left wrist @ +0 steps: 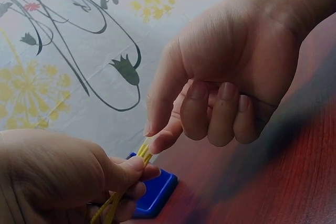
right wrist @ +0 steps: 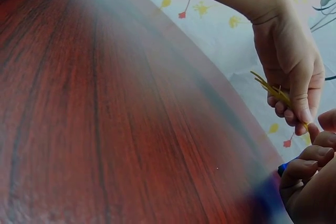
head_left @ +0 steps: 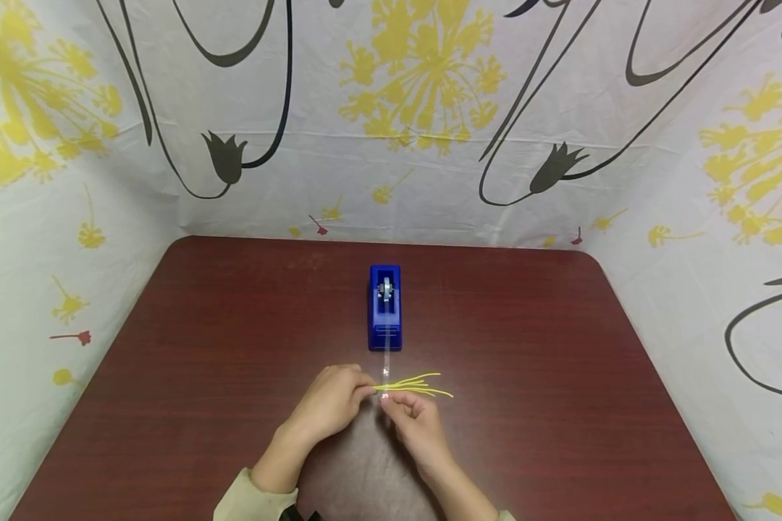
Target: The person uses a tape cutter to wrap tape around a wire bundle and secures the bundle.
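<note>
Clock positions taken from the tape/strand crossing, head view, 12 at the far table edge.

Hands: 2. Left hand [head_left: 331, 399], 8–9 o'clock, thumb and fingers pinching the near end of 1 bundle of yellow strands [head_left: 409, 386]. Right hand [head_left: 420, 427], 4–5 o'clock, thumb and forefinger pinched on the free end of 1 tape strip [head_left: 387, 364]; its other fingers curled.

Bundle: loose ends fan toward 3 o'clock. Roughly five ends; exact count uncertain, strands overlap. Tape dispenser: 1, blue [head_left: 379, 340], at 12, one roll seated; strip runs from it toward 6, crossing the bundle. Cannot tell whether it sticks there.

Table: 1, dark red [head_left: 234, 325], lower edge cut off. Sleeves: 2; left sleeve [head_left: 254, 499] at 7, cropped; right sleeve only a sliver at 5.

Left-wrist view: dispenser mostly behind the left hand, strip barely discernible. Right-wrist view: right hand cropped at 4, dispenser blurred.
</note>
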Demonstrator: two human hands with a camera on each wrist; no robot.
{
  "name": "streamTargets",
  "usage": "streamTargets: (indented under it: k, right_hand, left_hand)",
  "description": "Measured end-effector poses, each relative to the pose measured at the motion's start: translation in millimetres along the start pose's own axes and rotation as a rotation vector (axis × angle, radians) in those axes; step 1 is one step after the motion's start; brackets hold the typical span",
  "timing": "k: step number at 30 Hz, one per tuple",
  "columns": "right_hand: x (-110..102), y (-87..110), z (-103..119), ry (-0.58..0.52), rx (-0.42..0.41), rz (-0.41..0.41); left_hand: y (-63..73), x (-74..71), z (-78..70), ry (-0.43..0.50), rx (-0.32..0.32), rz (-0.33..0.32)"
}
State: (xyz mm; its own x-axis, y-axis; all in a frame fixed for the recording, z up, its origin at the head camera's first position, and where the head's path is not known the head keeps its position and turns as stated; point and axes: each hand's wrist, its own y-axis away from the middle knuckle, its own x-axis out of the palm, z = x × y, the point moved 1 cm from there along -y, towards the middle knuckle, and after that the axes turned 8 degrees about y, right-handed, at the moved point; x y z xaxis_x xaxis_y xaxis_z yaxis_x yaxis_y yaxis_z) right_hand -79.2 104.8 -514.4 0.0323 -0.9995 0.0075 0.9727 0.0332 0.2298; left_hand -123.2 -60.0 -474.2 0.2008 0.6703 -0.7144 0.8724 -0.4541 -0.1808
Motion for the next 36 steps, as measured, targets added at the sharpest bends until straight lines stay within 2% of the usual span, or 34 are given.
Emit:
streamTargets:
  k: [12, 25, 36]
  right_hand:
    - [-0.2, -4.7, -1.1, 0.097, 0.085, -0.039]
    - [0.1, -12.0, 1.1, 0.159, 0.060, -0.054]
    - [0.7, -14.0, 3.3, 0.143, 0.052, -0.050]
  left_hand:
    - [-0.4, 2.2, 3.0, 0.021, -0.017, 0.014]
    - [-0.5, 2.0, 5.0, 0.039, -0.013, 0.021]
    - [-0.5, 0.9, 4.8, 0.065, -0.025, 0.026]
